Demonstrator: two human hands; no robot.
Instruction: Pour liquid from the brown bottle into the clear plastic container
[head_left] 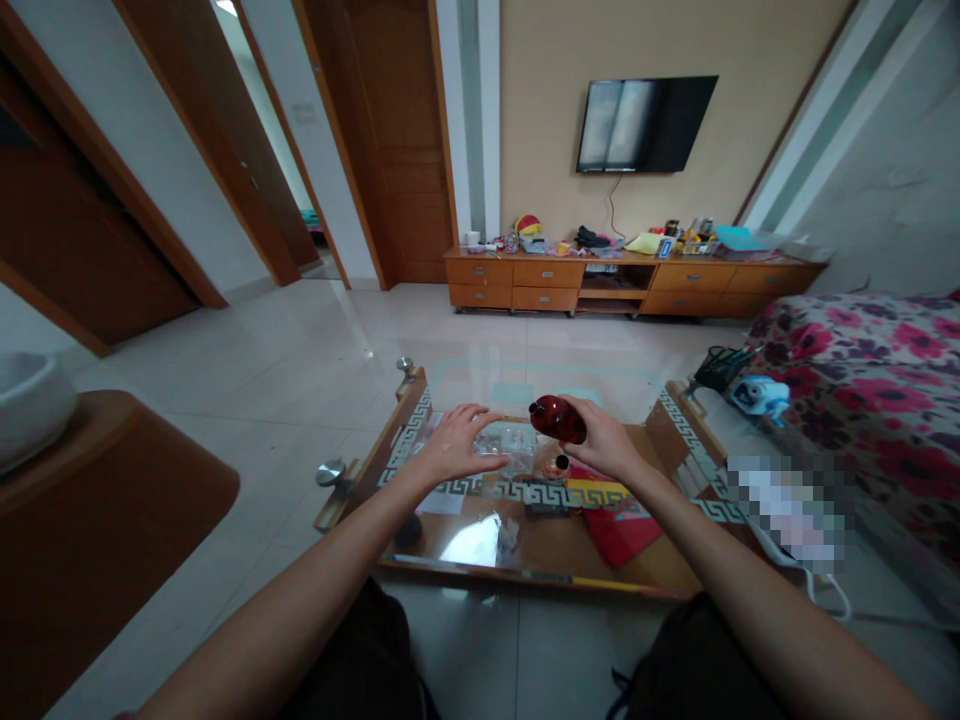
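My right hand (pixel 606 440) is wrapped around a dark red-brown bottle (pixel 553 414), tilted so its narrow black-tipped end points left. A short distance to the left, my left hand (pixel 456 442) is held with thumb and fingers apart and nothing between them. Both hands are above a glass-topped coffee table with a patterned border (pixel 551 494). Between and below the hands sits a clear box-like container (pixel 517 448). Just under the bottle is a small round clear vessel with a black top (pixel 561 464); its contents are hard to make out.
A red and yellow packet (pixel 619 530) lies in the table's lower part. Metal table fittings (pixel 330 472) stick out at left. To the right are a floral-covered sofa (pixel 862 350), a pen holder (pixel 720 367) and a blue-white item (pixel 760 397). A low cabinet (pixel 544 285) lines the wall.
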